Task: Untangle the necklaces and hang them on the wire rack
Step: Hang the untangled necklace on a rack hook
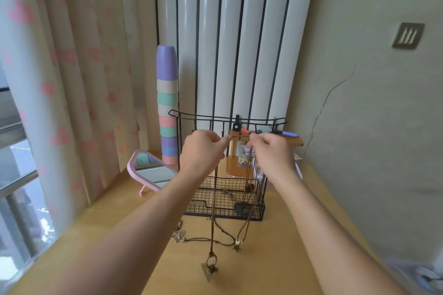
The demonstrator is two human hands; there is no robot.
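Left hand and right hand pinch a cord at the rack top — its dangling pendant could snag necklaces before the rack.

The spot where the necklace cord is pinched is hidden inside the curled fingers of the left hand and the right hand. The middle of the wire rack and part of the wooden organiser behind it are covered by the hands. The dark pendant in the rack's basket is too small to be made out. Blurred pale things at the bench's right corner are cut off by the edge.
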